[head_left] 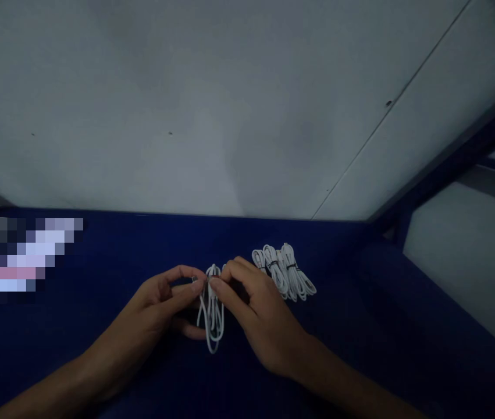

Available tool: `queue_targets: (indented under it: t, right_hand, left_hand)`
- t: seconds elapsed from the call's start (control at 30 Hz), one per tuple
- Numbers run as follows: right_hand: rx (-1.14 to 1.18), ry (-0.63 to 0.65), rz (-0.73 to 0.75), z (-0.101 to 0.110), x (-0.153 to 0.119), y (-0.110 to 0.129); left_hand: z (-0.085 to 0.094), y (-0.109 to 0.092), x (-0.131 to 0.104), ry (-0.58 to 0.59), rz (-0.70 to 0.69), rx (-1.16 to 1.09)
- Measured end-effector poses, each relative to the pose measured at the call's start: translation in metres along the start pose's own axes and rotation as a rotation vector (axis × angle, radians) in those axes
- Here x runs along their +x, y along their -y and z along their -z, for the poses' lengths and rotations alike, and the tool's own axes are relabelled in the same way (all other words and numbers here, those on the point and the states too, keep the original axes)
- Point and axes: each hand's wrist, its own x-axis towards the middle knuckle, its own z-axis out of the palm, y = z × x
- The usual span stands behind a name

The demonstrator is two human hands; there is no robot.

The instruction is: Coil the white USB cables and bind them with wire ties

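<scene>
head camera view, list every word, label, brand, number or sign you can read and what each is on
No readable text anywhere.
Coiled white cable between the bare left hand and bare right hand: no print legible; its connector is too small to read.
Tied white cable bundles on the dark blue surface: none legible.
Pixelated pale patch at left: too blurred to tell.
Large grey panel: none visible.

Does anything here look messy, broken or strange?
One loop of the white cable between the left hand and right hand hangs below the rest, so that coil looks uneven. Otherwise nothing obvious: the tied cable bundles look tidy. The pixelated patch at left can't be judged.
</scene>
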Motion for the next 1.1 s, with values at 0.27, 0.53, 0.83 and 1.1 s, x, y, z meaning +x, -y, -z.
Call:
queue_targets:
  t: [0.27,0.53,0.83,1.1]
  right_hand:
    - [-0.161,0.018,0.1,-0.0001,-0.0048,0.0037]
    - [-0.268,0.044,0.163,0.0001,-0.0048,0.0037]
    - [-0.015,-0.108,0.061,-0.0019,-0.0024,0.0055]
    - [0.29,-0.074,-0.104,0.0017,0.0029,-0.0003]
  left_hand:
    - [0.0032,0.003,0.003,0.001,-0.005,-0.043]
    - [0.0049,-0.0013,0.007,0.003,0.01,-0.044]
    - [0.0032,-0.0041,0.0013,0.05,-0.004,-0.109]
    - [0.0081,-0.0016,0.0039,0.001,0.005,-0.054]
